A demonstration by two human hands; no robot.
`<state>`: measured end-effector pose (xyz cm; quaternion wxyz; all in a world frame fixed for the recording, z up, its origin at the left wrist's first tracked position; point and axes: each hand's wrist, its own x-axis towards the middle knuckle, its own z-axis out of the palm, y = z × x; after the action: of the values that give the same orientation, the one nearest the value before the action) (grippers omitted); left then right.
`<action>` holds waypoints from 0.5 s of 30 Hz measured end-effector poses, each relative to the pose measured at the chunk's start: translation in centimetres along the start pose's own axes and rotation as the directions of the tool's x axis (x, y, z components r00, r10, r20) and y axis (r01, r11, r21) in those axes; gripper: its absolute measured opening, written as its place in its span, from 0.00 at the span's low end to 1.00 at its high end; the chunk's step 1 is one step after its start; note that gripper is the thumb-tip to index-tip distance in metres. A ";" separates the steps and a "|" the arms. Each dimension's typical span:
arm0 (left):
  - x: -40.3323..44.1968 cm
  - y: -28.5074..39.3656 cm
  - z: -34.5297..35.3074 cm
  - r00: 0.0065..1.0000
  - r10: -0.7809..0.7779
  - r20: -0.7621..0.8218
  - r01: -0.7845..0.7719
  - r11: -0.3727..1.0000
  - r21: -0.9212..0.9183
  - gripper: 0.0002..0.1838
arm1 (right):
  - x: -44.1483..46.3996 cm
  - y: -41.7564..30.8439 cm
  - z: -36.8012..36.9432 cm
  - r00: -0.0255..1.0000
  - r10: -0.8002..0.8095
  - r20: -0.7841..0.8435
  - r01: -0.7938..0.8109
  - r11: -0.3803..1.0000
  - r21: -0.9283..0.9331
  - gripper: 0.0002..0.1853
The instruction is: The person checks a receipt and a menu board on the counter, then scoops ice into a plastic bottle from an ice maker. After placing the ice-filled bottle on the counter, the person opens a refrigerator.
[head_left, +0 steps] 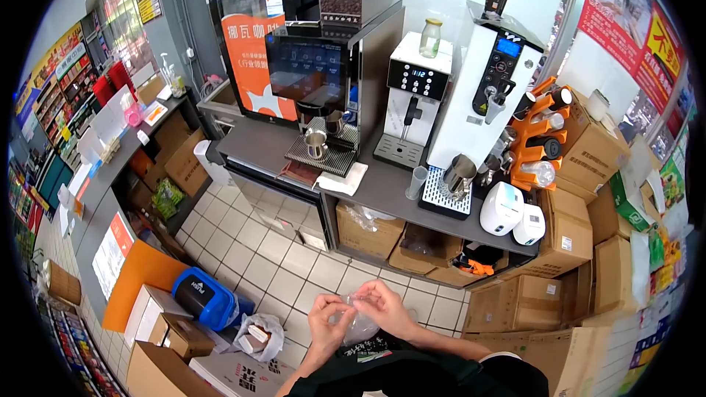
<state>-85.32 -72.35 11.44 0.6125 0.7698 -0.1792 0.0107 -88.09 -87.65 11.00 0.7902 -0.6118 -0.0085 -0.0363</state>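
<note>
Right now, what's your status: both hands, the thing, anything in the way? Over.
Left grip and right grip: close together, pinching clear plastic. Blue bin off left, cardboard boxes off right; neither blocking.

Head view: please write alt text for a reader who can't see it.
A person's left hand and right hand hold clear plastic, possibly a bag, low in the frame. Beyond, a dark counter bears a touchscreen coffee machine and two white coffee machines, with cardboard boxes at the right.
</note>
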 end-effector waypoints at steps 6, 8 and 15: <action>-0.8 -1.4 0.6 0.971 -0.087 -0.221 0.036 0.974 -0.225 0.03 | -0.8 -0.6 0.4 0.999 -0.045 -0.004 0.043 0.972 -0.233 0.11; -0.3 -0.7 -0.1 0.965 -0.078 -0.249 0.032 0.982 -0.185 0.03 | -0.2 -1.3 1.2 0.988 -0.155 0.023 0.153 0.919 -0.364 0.09; 0.7 0.3 -1.8 0.980 -0.104 -0.168 0.039 0.935 -0.352 0.02 | 2.7 -2.5 3.1 0.924 -0.379 0.039 0.343 0.782 -0.521 0.04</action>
<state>-84.38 -70.94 12.35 0.7523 0.6516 -0.0930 0.0275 -85.51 -85.44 14.30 0.5739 -0.7870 -0.0884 -0.2086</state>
